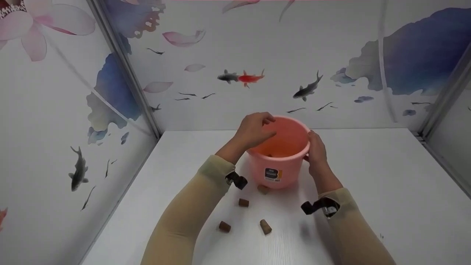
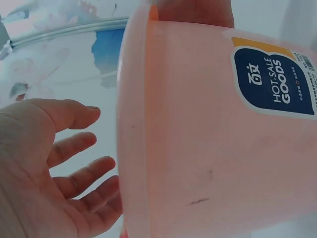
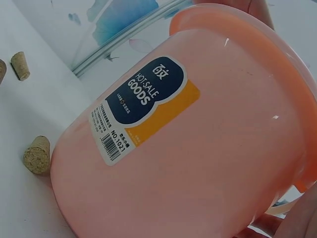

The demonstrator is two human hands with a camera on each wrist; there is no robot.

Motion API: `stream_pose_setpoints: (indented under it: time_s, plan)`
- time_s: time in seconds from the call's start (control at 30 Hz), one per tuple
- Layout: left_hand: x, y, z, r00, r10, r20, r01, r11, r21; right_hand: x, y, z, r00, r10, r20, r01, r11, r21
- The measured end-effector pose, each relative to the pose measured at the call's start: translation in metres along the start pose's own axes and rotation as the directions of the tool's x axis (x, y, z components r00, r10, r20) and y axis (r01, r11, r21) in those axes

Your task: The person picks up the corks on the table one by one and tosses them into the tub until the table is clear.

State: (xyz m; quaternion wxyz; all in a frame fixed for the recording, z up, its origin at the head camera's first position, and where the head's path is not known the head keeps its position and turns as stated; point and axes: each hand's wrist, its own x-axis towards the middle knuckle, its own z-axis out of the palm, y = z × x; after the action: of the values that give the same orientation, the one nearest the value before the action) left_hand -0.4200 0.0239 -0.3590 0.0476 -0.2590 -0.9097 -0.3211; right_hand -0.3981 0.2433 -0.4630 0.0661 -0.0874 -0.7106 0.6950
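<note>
Smooth pink plastic bucket [image 1: 279,154]; right hand [image 1: 317,152] fingers gripping rim; left hand [image 1: 254,129] fingers spread, empty; stubby corks [image 1: 265,226] nearby.

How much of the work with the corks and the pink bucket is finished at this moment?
Done: at least one cork seems to lie inside the bucket, though the count is unclear. In hand: the left hand hangs over the rim with relaxed fingers and holds nothing, while the right hand rests on the bucket's side. Left: four corks lie on the table in front of the bucket.
</note>
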Motion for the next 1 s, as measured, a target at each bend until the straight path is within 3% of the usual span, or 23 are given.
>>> stream_pose_setpoints:
  time_s: [0.27,0.53,0.8,1.0]
  plan:
    - [-0.032,-0.014,-0.017,0.991,0.051,-0.126,-0.054,0.998,-0.024,0.001,0.000,0.001,1.000,0.000,0.005,0.000,1.000,0.011]
    - [-0.066,-0.039,-0.030,0.958,0.110,-0.265,-0.135,0.988,-0.078,-0.002,0.000,-0.001,1.000,-0.012,0.003,0.012,1.000,0.017]
    - [-0.086,-0.054,-0.030,0.936,0.162,-0.313,-0.177,0.984,-0.021,-0.001,0.000,-0.003,1.000,0.011,0.003,-0.011,1.000,0.025]
    - [-0.102,-0.067,-0.026,0.942,0.147,-0.302,-0.163,0.986,-0.029,-0.001,-0.001,0.001,1.000,0.017,0.003,-0.017,1.000,0.024]
